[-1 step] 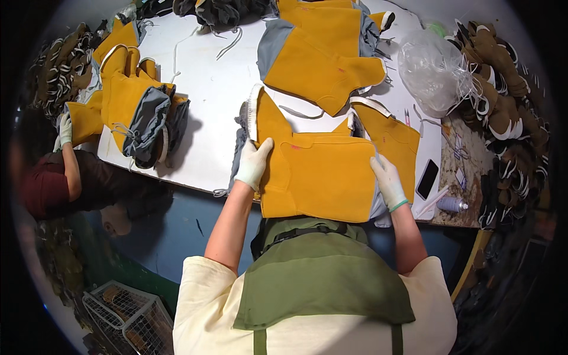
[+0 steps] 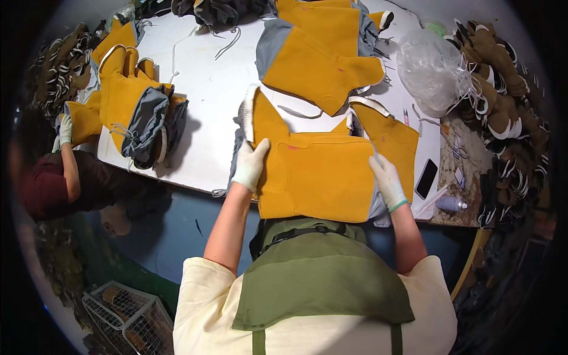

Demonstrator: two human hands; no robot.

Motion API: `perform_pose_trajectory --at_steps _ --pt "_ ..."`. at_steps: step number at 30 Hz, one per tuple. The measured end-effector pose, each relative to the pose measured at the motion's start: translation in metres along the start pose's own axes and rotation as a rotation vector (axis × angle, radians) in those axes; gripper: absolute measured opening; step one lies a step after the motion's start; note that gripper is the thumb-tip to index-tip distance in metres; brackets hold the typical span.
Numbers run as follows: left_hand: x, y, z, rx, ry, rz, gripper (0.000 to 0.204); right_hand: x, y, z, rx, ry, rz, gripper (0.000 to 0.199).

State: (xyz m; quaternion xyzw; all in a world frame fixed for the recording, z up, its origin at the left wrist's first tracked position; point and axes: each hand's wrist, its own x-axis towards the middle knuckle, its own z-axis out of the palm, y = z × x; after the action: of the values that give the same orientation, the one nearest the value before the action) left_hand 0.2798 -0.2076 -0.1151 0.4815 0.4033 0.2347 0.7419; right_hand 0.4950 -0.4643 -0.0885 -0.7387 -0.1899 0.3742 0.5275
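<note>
A white surface spreads ahead of both hands and out to either side. Well to the right of the right hand rises a heap of brown, white-edged pieces. A co-worker in a dark red top is well to the left of the left hand, and a wire crate stands well back from it on the same side.

The mustard boot-shaped piece lies between the two hands, over the near edge of the surface. Beyond it, ahead of the hands, lie more mustard pieces with grey cloth. A bundle of mustard and grey pieces sits left of the left hand, and a clear plastic bag ahead and right of the right hand.

The gloved left hand is closed on the held piece's left side, thumb on top, fingers largely hidden. The gloved right hand is partly closed over its grey-edged right end and has hold of it. The co-worker's gloved hand touches the left bundle.

Near the right hand, on its right, lie a black phone, a spray can and, farther ahead, small snips.
</note>
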Motion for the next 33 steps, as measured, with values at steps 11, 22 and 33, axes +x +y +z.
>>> perform_pose_trajectory --at_steps 11,22,33 --pt "0.002 0.127 -0.079 0.223 0.17 0.363 0.028 -0.002 -0.117 0.008 -0.264 -0.276 0.184 0.041" --pt "0.013 0.273 0.04 1.176 -0.967 0.684 0.06 -0.008 -0.121 0.159 0.061 -0.627 -0.409 0.075" --pt "0.027 0.264 0.08 1.374 -1.031 0.663 0.061 -0.019 -0.095 0.178 0.307 -0.496 -0.186 0.06"
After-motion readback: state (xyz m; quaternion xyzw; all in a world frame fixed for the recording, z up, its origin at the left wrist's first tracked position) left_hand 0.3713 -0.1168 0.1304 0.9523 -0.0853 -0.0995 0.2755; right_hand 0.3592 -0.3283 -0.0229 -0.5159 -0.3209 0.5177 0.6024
